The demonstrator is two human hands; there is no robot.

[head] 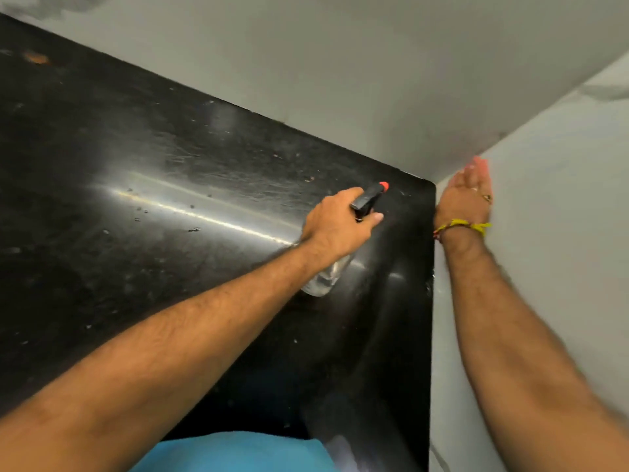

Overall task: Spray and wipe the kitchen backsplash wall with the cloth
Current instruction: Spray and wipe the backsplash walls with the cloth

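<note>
Fingers (340, 212) of our left hand (335, 229) clamp the spray bottle (366, 202) over the countertop (170, 199), our right hand (468, 192) lies flat on the backsplash wall (551, 216), no cloth visible, so spray may streak unwiped.

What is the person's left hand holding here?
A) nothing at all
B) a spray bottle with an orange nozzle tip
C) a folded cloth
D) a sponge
B: the left hand is wrapped around the black trigger head of a clear spray bottle with an orange nozzle tip, above the dark countertop.
</note>
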